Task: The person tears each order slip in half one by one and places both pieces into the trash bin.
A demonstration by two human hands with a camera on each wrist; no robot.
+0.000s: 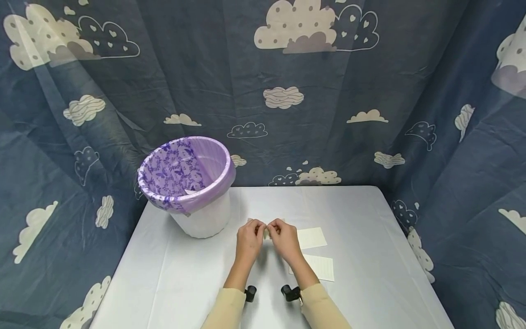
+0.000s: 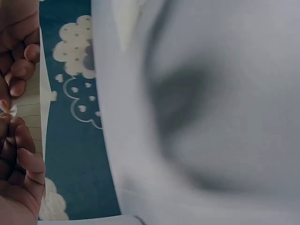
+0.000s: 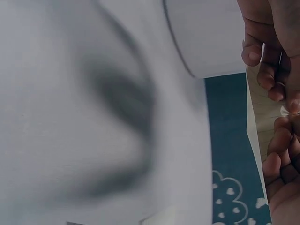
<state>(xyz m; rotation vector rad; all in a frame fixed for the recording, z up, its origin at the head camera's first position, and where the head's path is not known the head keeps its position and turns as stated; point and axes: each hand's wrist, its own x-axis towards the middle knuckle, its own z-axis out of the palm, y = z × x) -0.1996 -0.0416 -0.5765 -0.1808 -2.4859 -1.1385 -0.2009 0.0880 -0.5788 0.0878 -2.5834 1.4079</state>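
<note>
- Head view: your left hand [image 1: 250, 238] and right hand [image 1: 285, 237] meet above the white table [image 1: 357, 283], fingertips almost touching.
- Grip: both hands pinch one lined sheet [image 2: 32, 108] between thumb and fingers. It is held up off the table, mostly hidden behind your fingers in the head view.
- Finding at the pinch: a small pale crease [image 3: 284, 111] shows where the fingertips meet. Whether it is a fold or a started tear cannot be told.
- Risk, in my judgement: if you pull your hands apart unevenly, the sheet may rip off line. The cause would be unequal force at so narrow a hold.
- Risk: the sheet may slip from one hand, since only the fingertips appear to secure it.
- Near your right arm: an upper paper piece [image 1: 313, 238] and a lower paper piece [image 1: 320, 267] lie on the table. Your right forearm overlaps the lower one in view; dropping that wrist could drag or crease it.
- To your left: a white bin [image 1: 205, 218] stands with a purple liner [image 1: 205, 196] folded over its rim. A wide leftward swing of your arm could knock it or pull the liner loose.
</note>
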